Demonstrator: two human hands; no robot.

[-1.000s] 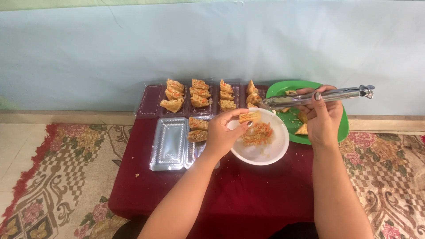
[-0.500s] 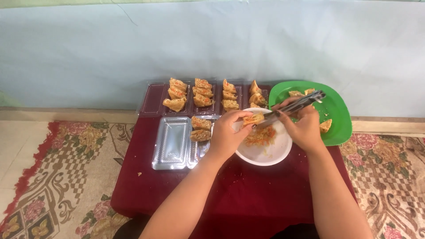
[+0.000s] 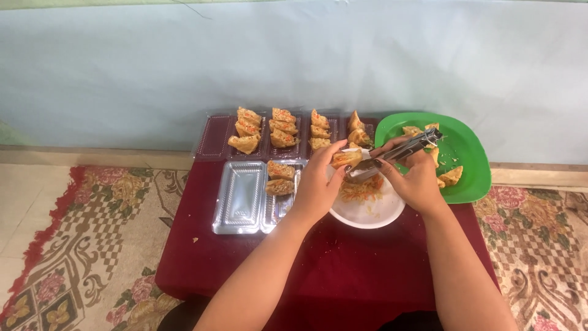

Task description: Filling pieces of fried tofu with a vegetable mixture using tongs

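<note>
My left hand (image 3: 318,184) holds a golden fried tofu piece (image 3: 346,157) above the white bowl (image 3: 367,214), which has shredded orange filling (image 3: 361,189) in it. My right hand (image 3: 413,178) grips metal tongs (image 3: 392,156) whose tips touch the open side of the piece. A green plate (image 3: 471,159) to the right carries a few more fried pieces. Clear plastic trays (image 3: 245,196) at the left hold two filled pieces (image 3: 280,178). A row of trays behind holds several filled pieces (image 3: 282,129).
Everything stands on a low table with a dark red cloth (image 3: 343,263). A patterned rug (image 3: 79,245) covers the floor on both sides. A pale blue wall (image 3: 294,61) rises just behind the table.
My right hand swung the tongs down from above the green plate to the tofu piece. My left hand stayed over the bowl with the piece.
</note>
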